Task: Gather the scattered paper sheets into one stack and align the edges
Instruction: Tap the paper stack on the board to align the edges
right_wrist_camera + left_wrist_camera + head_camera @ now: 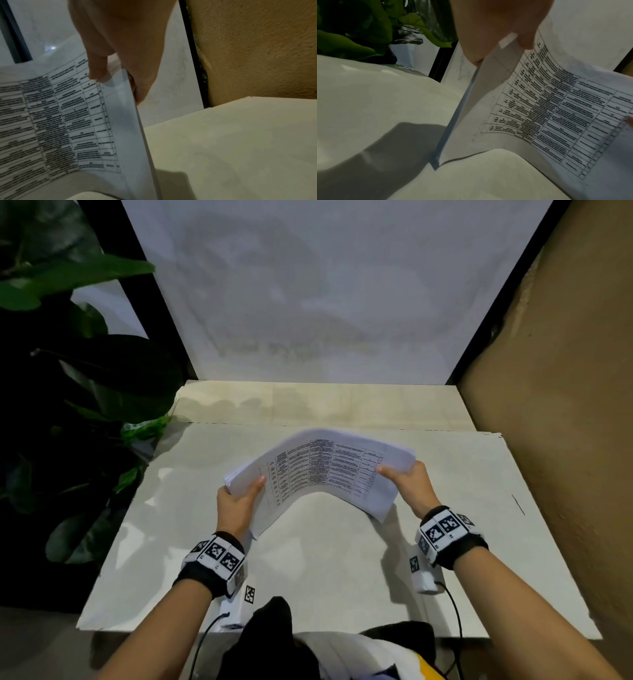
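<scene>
The left hand and the right hand each pinch one short end of the paper stack, thumb on top and fingers under, and hold it above the pale worktop. The stack arches upward in the middle, so it seems light and floppy, and the smooth sheets may slide on each other. The top sheet shows a printed table. A hold at both ends looks best, so the edges can be tapped even.
</scene>
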Tool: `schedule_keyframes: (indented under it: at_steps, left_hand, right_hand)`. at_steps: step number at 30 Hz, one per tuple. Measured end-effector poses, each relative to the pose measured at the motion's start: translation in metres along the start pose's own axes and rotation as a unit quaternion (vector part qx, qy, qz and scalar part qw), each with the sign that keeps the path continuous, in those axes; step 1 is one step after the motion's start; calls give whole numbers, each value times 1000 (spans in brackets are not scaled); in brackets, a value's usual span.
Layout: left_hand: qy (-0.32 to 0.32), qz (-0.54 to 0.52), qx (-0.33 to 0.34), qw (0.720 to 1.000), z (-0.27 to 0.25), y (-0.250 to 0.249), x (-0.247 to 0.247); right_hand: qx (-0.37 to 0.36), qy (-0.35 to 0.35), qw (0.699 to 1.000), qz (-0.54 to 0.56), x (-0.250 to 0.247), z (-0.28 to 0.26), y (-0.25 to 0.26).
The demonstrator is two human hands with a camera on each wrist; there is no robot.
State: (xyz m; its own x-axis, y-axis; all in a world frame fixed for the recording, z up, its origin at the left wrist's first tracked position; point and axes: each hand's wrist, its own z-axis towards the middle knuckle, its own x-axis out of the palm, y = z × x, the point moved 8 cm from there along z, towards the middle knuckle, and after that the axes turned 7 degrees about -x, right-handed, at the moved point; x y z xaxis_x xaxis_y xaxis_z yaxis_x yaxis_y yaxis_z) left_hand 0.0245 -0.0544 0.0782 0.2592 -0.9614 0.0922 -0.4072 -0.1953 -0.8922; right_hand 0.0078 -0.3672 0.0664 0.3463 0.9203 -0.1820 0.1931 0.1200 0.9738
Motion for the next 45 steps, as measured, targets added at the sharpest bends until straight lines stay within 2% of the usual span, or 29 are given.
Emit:
schedule_keyframes:
  at_steps: [5, 10, 12, 14, 18, 21, 23, 25, 27, 29, 31, 34, 37, 40, 43, 45]
  left_hand:
    - [0, 8, -8, 1000, 7, 1, -2]
    - [4, 6, 2, 1000, 16, 1, -1]
    - [7, 25, 13, 1000, 23, 0, -3]
    - [2, 46, 48, 998, 31, -10, -9]
    - [-5, 144, 196, 970, 38, -58, -21]
    - [30, 263, 230, 937, 46, -84, -16]
    - [84, 357, 236, 900, 42, -97, 1]
    - [158, 403, 240, 869, 28, -104, 28]
    - [197, 444, 259, 835, 7, -108, 58]
    - [184, 447, 292, 825, -10, -115, 79]
    - [160, 417, 318, 837, -18, -121, 85]
    - [143, 370, 309, 864, -19, -120, 74]
    - [112, 290, 273, 910, -16, -117, 48]
    - [105, 206, 243, 942, -12, -115, 24]
    - [110, 148, 258, 948, -21, -120, 14]
    - [124, 113, 266, 949, -26, -121, 12]
  right_hand:
    - [-25, -19, 999, -28, -5, 4, 20]
    - [-67, -43, 984, -161, -9, 11, 40]
    - [-76, -50, 980, -176, -9, 14, 42]
    - [-88, -37, 981, -171, -4, 14, 46]
    - [-155, -3, 972, -178, 6, 12, 78]
    - [-226, 45, 945, -231, 19, 8, 123]
    - [-269, 78, 919, -276, 32, 3, 155]
    - [-298, 106, 891, -325, 49, -3, 182]
    - [-320, 135, 861, -371, 71, -10, 201]
    - [-350, 159, 827, -410, 93, -19, 215]
    - [-373, 175, 807, -422, 106, -25, 224]
    - [-362, 176, 814, -419, 102, -21, 226]
    - [-314, 169, 827, -436, 80, -7, 213]
    - [-262, 163, 883, -353, 52, 12, 190]
    - [-186, 127, 963, -148, 27, 18, 166]
    - [-143, 124, 982, -26, 28, 12, 150]
